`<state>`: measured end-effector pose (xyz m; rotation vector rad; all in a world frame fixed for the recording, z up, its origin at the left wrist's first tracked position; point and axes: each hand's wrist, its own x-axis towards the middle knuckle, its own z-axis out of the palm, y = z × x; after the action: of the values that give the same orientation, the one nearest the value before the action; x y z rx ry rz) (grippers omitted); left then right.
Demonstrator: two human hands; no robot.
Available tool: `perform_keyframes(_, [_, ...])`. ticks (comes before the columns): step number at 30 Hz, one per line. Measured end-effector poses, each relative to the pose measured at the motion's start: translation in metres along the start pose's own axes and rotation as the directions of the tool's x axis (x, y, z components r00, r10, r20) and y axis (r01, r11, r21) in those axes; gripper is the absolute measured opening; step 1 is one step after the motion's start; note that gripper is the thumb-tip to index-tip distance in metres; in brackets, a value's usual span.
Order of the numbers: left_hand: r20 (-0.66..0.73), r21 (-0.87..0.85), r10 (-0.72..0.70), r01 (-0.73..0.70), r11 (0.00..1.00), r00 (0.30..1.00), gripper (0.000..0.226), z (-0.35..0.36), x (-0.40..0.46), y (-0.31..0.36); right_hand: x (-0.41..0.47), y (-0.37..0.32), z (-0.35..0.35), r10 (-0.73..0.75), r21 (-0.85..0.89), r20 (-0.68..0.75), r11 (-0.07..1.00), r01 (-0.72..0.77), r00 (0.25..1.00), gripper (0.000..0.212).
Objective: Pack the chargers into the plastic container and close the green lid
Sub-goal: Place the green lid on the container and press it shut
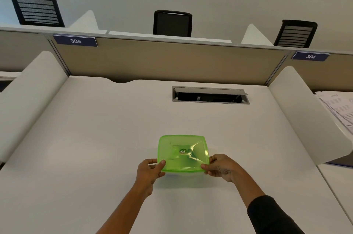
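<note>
The green lid (182, 152) sits on the container on the white desk (95, 138), in front of the cable slot (210, 94). Both hands grip it — left hand (150, 171) pinching its near-left corner, right hand (221, 167) its near-right corner.

One green lid (182, 152) sits on the desk (95, 138) at six o'clock, and two hands are on it, the left hand (150, 171) at its seven o'clock corner and the right hand (222, 168) at its five o'clock corner. Up along the top I count three black chairs: one chair (37, 9) at eleven o'clock, one (172, 23) at twelve, one (295, 33) at one o'clock. Two number plates show on the partition, 305 (75, 40) at eleven and 304 (310, 56) at two, plus one cable hatch (210, 94) at centre and one paper stack (338, 107) at three o'clock.
</note>
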<state>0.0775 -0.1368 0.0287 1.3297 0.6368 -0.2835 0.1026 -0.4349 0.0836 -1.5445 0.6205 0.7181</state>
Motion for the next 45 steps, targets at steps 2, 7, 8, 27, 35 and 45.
perform_keyframes(2, [-0.001,-0.005,-0.003,0.003,1.0,1.0,0.045,0.001,0.0,0.0,0.0,-0.001,0.0,-0.004,-0.005,-0.003,1.0,0.004,1.0,0.038])
perform_keyframes(7, [0.0,-0.014,0.002,-0.002,1.0,1.0,0.044,0.002,-0.003,0.002,-0.001,0.002,0.001,-0.001,0.019,-0.003,1.0,0.001,1.0,0.035])
perform_keyframes(8, [-0.002,-0.015,0.003,-0.003,1.0,1.0,0.043,0.002,-0.003,0.002,0.0,0.002,0.001,0.001,0.024,-0.001,1.0,-0.001,1.0,0.034])
perform_keyframes(27, [0.005,-0.027,0.027,-0.027,0.999,1.0,0.035,-0.002,-0.012,-0.002,0.002,0.007,-0.001,-0.034,0.057,-0.009,0.998,0.035,0.999,0.035])
perform_keyframes(35, [-0.033,0.032,0.072,-0.071,0.997,0.997,0.028,0.005,0.006,0.013,0.007,-0.011,0.003,-0.076,0.118,-0.015,0.99,0.077,0.997,0.041])
perform_keyframes(45, [-0.059,0.155,0.111,-0.101,0.983,0.992,0.033,0.04,0.065,0.076,0.046,-0.078,0.007,-0.101,0.233,-0.099,0.965,0.122,0.99,0.041])
